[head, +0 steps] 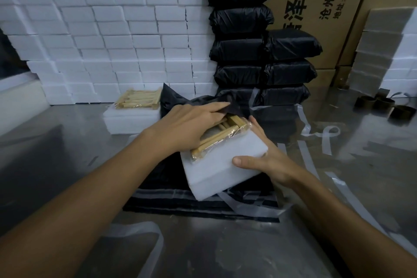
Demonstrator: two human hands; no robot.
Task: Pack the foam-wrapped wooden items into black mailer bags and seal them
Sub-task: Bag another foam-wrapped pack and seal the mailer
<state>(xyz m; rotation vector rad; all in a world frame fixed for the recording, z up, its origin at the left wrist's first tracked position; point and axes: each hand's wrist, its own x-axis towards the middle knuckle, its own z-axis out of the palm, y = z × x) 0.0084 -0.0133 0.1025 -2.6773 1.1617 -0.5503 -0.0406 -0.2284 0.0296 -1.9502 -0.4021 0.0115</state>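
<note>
The work surface is a dull, reflective metal table (225, 253), littered with loose strips of clear release liner (325, 140). Along its far edge rises a wall of stacked white foam blocks (101, 36), with printed cardboard cartons (327, 7) behind and a second, shorter foam stack (388, 52) at the right. Between them stand two columns of sealed black mailer bags (241, 49), bulging with what is packed inside. A few empty brown tape cores (383, 106) sit near the right edge.

A pile of flat black mailer bags (158, 201) lies in front of the person. The top bag (178, 99) has its mouth lifted open toward the back. The left hand (187, 124) pinches the raised black film with its fingers curled round the edge, holding the opening up. The right hand (268, 160) grips the near side of a white foam block (216, 167), thumb on top and fingers beneath, with the block tilted and its far end at the bag's mouth. On the block lies a wooden item (221, 135) in clear plastic wrap, partly inside the opening. Another wooden item (140, 99) rests on a separate foam block (130, 119) at the left, just beside the open bag.
</note>
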